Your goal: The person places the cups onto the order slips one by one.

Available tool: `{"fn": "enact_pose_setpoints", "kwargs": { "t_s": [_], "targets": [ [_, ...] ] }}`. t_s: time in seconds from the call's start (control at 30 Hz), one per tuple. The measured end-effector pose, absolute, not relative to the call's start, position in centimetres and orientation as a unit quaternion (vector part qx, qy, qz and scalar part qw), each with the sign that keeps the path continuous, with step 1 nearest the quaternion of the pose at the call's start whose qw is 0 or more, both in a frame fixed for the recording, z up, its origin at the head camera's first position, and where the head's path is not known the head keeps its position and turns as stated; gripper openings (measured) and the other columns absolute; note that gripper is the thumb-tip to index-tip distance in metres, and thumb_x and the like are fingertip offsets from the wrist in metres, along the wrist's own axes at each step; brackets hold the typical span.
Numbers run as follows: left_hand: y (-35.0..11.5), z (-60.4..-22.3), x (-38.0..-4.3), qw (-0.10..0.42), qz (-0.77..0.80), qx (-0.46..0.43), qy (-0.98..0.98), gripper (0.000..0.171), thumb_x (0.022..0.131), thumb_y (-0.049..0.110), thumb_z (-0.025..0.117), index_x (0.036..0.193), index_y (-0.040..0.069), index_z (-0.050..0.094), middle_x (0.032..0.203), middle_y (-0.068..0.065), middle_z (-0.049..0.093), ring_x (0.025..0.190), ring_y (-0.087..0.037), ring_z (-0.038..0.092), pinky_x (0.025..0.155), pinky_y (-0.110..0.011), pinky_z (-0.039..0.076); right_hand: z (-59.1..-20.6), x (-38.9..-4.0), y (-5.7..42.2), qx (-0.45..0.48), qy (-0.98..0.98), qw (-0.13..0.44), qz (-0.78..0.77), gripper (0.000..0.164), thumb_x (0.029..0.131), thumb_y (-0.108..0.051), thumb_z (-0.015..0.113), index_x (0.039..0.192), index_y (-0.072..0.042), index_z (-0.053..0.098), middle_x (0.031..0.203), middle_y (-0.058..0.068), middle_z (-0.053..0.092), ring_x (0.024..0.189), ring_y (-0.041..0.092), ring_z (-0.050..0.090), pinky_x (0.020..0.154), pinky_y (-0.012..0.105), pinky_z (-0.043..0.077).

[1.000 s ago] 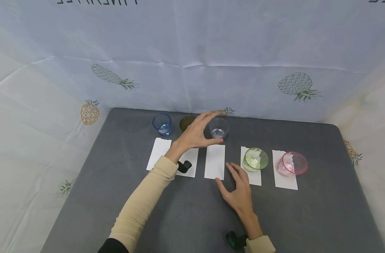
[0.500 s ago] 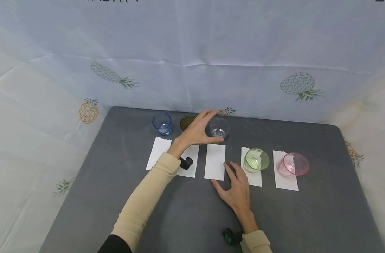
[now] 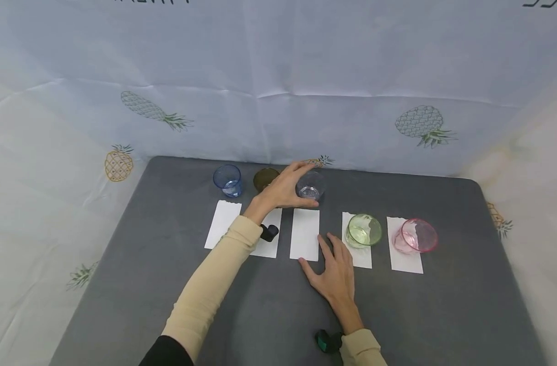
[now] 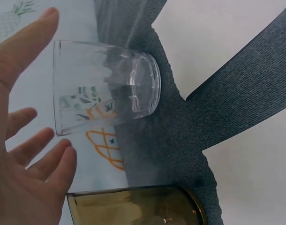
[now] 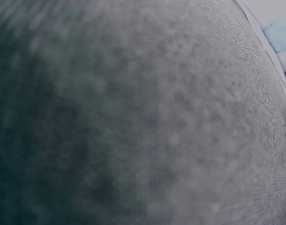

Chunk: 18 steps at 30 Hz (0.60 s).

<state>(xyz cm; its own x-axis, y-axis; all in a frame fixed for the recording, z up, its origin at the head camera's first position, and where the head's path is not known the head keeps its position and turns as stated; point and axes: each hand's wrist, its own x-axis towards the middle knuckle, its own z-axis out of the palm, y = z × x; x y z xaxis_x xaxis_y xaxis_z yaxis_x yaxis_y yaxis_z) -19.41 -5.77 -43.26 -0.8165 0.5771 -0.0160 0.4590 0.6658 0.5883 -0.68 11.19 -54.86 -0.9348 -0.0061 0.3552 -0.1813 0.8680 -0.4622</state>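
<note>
My left hand (image 3: pixel 287 188) reaches to the back of the table, thumb and fingers spread around the rim side of a clear glass (image 3: pixel 311 186). In the left wrist view, the clear glass (image 4: pixel 105 86) stands upright on the table, and the fingers look apart from its wall. An amber glass (image 3: pixel 265 179), partly behind the left hand, is close beside it. My right hand (image 3: pixel 335 274) lies low over the grey table with thumb and fingers spread and holds nothing. Its fingertips are at the right edge of the middle white paper (image 3: pixel 304 235). The right wrist view is mostly blurred tabletop.
A blue glass (image 3: pixel 228 180) stands at the back left. A green glass (image 3: pixel 362 231) and a pink glass (image 3: pixel 415 236) each stand on a white paper at the right. Two more papers lie at the left, one partly under the left forearm. A pineapple-print cloth (image 3: pixel 278 127) hangs behind.
My right hand has shifted slightly left, toward the middle paper. The left hand stays by the clear glass. The whole head view has moved a little.
</note>
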Motion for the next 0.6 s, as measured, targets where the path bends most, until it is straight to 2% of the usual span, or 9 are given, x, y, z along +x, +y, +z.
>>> {"fn": "enact_pose_setpoints", "kwargs": {
  "t_s": [0.3,0.6],
  "targets": [
    [-5.48,-43.03,-20.06,0.122,0.253,0.287,0.916,0.102,0.083,0.044,0.085,0.161,0.006,0.031,0.166,-0.019,0.029,0.155,-0.035,0.031,0.123,-0.05,0.035,-54.76,-0.57,10.96,0.042,-0.955,0.161,0.247,0.076,0.077,-0.051,0.081,0.137,-0.008,0.065,0.145,0.019,0.055,0.136,0.04,0.05,0.113,0.057,0.04],
    [-5.34,-42.76,-20.13,0.136,0.246,0.278,0.919,0.092,0.086,0.042,0.082,0.157,0.004,0.039,0.162,-0.017,0.039,0.151,-0.035,0.038,0.122,-0.048,0.038,-54.59,-0.57,10.94,0.033,-0.958,0.148,0.245,0.075,0.079,-0.053,0.079,0.139,-0.01,0.064,0.145,0.018,0.054,0.137,0.039,0.049,0.114,0.057,0.039]
  ]
}}
